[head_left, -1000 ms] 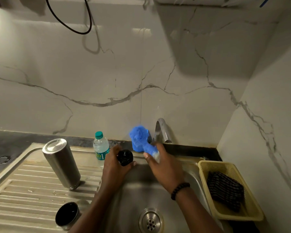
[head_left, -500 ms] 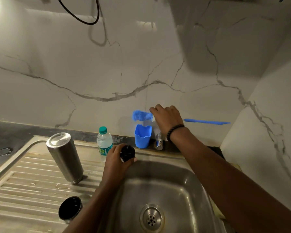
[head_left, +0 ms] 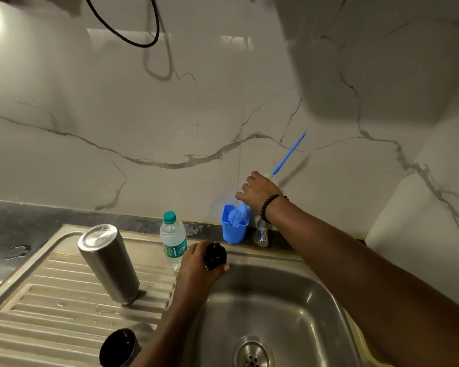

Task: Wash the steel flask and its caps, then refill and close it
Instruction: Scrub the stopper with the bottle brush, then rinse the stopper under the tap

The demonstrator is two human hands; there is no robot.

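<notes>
One outer cap (head_left: 118, 348) nearest on the drainboard; one inverted steel flask (head_left: 108, 263) beyond; left hand (head_left: 196, 271) gripping one black inner cap (head_left: 214, 256); right hand (head_left: 257, 193) clasping one blue brush (head_left: 289, 154), bristles in one blue cup (head_left: 233, 230)

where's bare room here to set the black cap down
Bare ribbed drainboard lies left of the inverted steel flask, and between it and the cup cap at the bottom edge. The sink basin floor around the drain is open too. The back ledge is crowded: water bottle, blue holder, tap base.
</notes>
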